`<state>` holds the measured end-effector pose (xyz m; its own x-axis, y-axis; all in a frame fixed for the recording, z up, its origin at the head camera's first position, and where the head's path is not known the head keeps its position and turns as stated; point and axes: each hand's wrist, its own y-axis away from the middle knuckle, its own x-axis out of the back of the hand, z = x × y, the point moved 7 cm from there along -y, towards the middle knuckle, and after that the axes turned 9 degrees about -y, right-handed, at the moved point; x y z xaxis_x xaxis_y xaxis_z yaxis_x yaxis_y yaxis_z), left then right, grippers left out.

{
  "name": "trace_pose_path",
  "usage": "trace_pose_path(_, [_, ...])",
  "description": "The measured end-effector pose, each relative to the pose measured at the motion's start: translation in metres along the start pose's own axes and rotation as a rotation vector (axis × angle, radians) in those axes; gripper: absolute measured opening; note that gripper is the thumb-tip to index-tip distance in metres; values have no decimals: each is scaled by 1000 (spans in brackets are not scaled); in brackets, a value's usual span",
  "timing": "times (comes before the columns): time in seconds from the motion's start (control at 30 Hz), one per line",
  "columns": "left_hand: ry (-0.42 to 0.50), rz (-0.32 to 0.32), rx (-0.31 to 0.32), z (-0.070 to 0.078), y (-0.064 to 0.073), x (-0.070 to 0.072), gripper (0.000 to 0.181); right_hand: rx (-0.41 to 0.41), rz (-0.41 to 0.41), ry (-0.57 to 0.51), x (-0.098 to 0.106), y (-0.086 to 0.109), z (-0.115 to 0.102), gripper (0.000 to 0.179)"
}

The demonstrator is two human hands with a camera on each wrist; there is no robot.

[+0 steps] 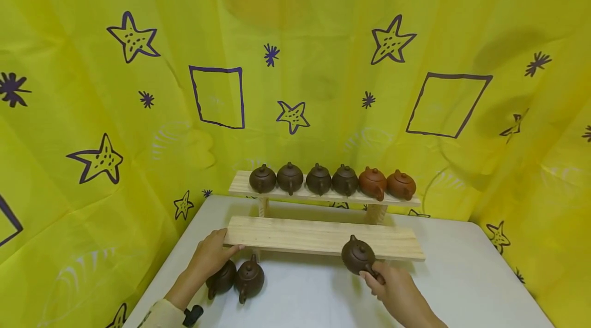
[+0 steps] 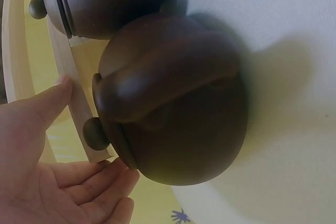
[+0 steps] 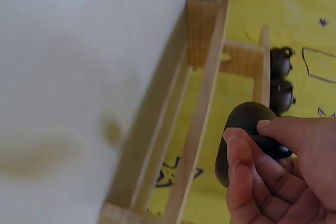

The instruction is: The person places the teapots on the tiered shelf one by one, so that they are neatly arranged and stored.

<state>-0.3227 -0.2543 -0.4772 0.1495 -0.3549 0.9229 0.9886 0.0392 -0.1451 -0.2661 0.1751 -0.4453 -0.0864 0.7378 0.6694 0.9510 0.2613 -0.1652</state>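
My right hand (image 1: 399, 287) grips a dark brown teapot (image 1: 357, 254) by its handle, thumb and fingers round it. The teapot is raised at the front edge of the lower shelf (image 1: 318, 235), toward its right end, its spout pointing away. In the right wrist view, the fingers partly cover this teapot (image 3: 247, 116). My left hand (image 1: 210, 256) holds the lower shelf's left front corner, thumb along the front edge and fingers at the end. Below that hand, two dark teapots stand side by side on the table: one (image 1: 221, 279) partly hidden by the hand, the other (image 1: 250, 279) fully visible.
The upper shelf (image 1: 240, 182) of the wooden stand bears several dark brown teapots (image 1: 290, 178) and two reddish-brown ones (image 1: 372, 181) at its right. The stand is on a white table (image 1: 304, 297). Yellow patterned curtain (image 1: 323, 71) surrounds the table at back and sides.
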Motion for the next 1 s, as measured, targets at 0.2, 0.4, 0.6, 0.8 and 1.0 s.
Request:
trace_pose_path(0.2, [4,1,2,1,1,1,77,-47,99,71,28,-17,10,31])
trace_pose_path(0.4, [4,-7,10,0,1,1,79,-91,109,93,42,-27,24,32])
trace_pose_path(0.6, [8,-16,10,-1,0,-1,78,-98,121,110,45,-33,33,35])
trace_pose_path(0.8, [5,-21,11,-1,-1,-2,78,-95,124,94,43,-37,40,35])
trace_pose_path(1.0, [2,-12,7,0,0,1,77,-113,119,100,41,-40,46,36])
